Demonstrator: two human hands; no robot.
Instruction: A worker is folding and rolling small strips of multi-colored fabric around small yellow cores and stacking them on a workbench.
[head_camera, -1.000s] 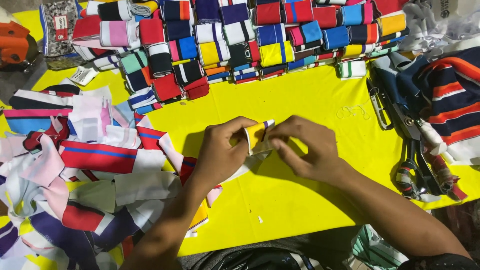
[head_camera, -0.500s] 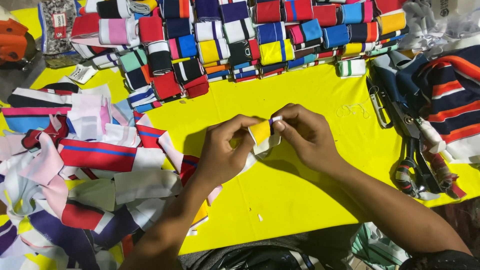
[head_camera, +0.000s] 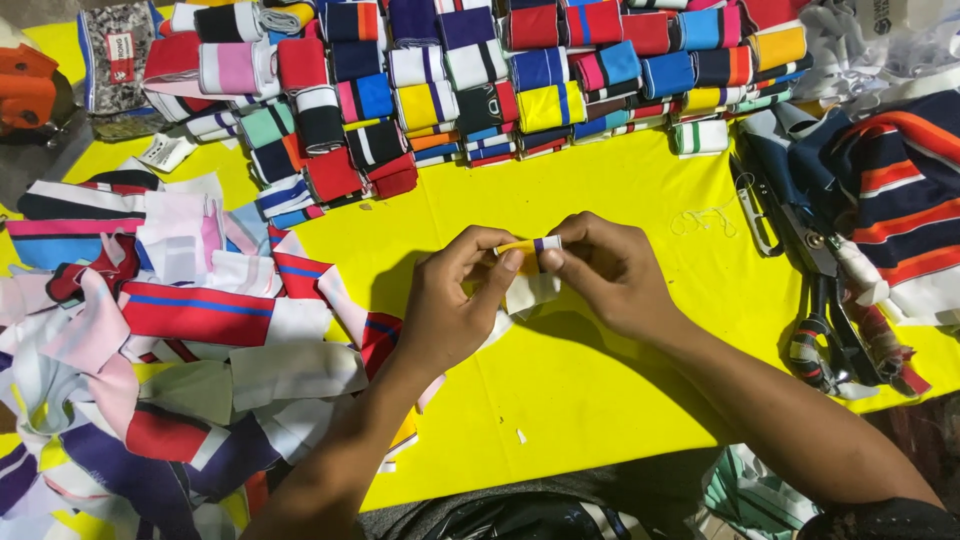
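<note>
Both hands, left (head_camera: 455, 310) and right (head_camera: 610, 275), pinched a small folded fabric strip (head_camera: 528, 246) between fingertips (long axis lying left-right) above the yellow surface (head_camera: 600, 400).

the desk (head_camera: 620, 400) carries everything. folded bands (head_camera: 500, 80) lie in rows along its far edge. loose strips (head_camera: 180, 340) are heaped at the left. scissors (head_camera: 830, 310) lie at the right, beside a striped cloth (head_camera: 900, 200). mid-desk, the left hand (head_camera: 455, 305) and right hand (head_camera: 610, 270) meet on a small strip (head_camera: 530, 275).
</note>
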